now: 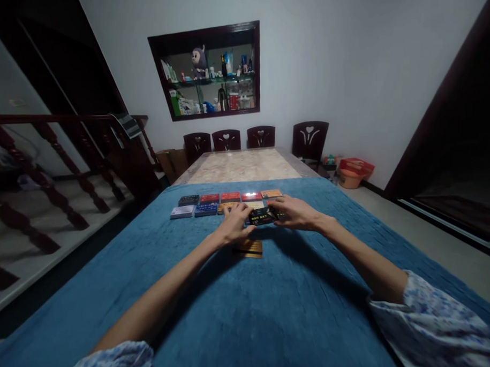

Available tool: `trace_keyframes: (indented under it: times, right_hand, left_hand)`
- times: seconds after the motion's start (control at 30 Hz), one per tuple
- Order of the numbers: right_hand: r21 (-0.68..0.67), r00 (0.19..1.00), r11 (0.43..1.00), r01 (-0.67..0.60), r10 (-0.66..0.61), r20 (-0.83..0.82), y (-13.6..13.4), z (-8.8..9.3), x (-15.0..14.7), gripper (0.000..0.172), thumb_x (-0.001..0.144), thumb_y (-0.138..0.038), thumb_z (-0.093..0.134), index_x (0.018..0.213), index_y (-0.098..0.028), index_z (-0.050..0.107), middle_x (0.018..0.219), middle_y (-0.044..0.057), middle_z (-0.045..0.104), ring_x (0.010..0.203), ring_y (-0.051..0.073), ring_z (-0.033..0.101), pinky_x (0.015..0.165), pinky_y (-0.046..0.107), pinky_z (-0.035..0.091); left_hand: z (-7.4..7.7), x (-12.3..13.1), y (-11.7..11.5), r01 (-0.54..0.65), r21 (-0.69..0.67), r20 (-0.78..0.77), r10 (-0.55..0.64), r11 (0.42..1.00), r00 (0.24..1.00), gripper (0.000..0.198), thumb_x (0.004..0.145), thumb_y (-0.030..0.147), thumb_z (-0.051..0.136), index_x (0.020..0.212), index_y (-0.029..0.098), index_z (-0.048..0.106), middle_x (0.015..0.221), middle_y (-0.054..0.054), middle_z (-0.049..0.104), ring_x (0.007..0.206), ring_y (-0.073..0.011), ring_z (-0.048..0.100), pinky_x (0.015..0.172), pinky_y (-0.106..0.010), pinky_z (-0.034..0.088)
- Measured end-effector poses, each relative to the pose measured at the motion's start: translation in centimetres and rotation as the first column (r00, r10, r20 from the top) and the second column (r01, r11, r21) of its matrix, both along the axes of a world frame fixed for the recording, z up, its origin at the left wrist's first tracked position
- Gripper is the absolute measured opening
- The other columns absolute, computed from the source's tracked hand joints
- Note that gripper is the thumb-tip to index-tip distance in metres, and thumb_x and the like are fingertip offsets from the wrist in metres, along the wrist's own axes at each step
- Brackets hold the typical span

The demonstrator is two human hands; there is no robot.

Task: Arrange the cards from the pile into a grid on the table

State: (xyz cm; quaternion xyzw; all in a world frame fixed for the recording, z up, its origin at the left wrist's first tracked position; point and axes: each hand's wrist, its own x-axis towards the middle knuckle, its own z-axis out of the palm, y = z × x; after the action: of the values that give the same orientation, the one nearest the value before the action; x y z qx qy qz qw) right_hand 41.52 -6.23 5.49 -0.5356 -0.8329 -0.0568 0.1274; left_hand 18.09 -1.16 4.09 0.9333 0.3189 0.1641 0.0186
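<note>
A black card with yellow print and the letters VIP [261, 216] is held up between my hands, slightly above the blue cloth. My left hand [236, 224] grips its left end, thumb low and fingers curled over the top. At its right end my right hand [295, 212] is closed, with a dark card edge showing under the fingers; whether this is a second card I cannot tell. Below the hands lies a gold card [251, 248] with a dark stripe. Behind, a yellow stack and a pale stack are partly hidden by my hands.
Stacked cards stand in two rows: black [188, 200], red [210, 199], another red [230, 197], red-and-white [251, 196], orange [271, 193], white [182, 212] and blue [206, 209]. Beneath is a blue cloth [145, 287] over a marble-patterned table [245, 166]. Chairs [310, 138] stand beyond.
</note>
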Motion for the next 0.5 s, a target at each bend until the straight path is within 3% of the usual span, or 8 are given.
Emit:
trace_keyframes:
  times: [0.23, 0.5]
  right_hand:
    - [-0.143, 0.997, 0.987, 0.070, -0.074, -0.027, 1.1, 0.0, 3.0, 0.035, 0.082, -0.026, 0.065, 0.116, -0.019, 0.066, 0.101, 0.010, 0.068, 0.091, 0.025, 0.059, 0.072, 0.032, 0.044]
    - [-0.212, 0.984, 0.961, 0.178, -0.167, 0.068, 2.1, -1.0, 5.0, 0.040, 0.086, -0.035, 0.063, 0.122, -0.018, 0.063, 0.102, 0.011, 0.069, 0.092, 0.024, 0.061, 0.072, 0.030, 0.043]
  left_hand:
    - [-0.1, 4.2, 1.7, -0.015, -0.020, -0.055, 0.014, 1.000, 0.998, 0.043, 0.084, 0.031, 0.067, 0.124, 0.018, 0.058, 0.130, -0.015, 0.055, 0.123, -0.0350, 0.045, 0.098, -0.056, 0.035]
    - [-1.0, 7.3, 3.0, -0.038, -0.034, -0.122, 0.034, 0.999, 0.992, 0.040, 0.084, 0.033, 0.065, 0.120, 0.017, 0.060, 0.130, -0.016, 0.056, 0.125, -0.0354, 0.043, 0.100, -0.056, 0.034]
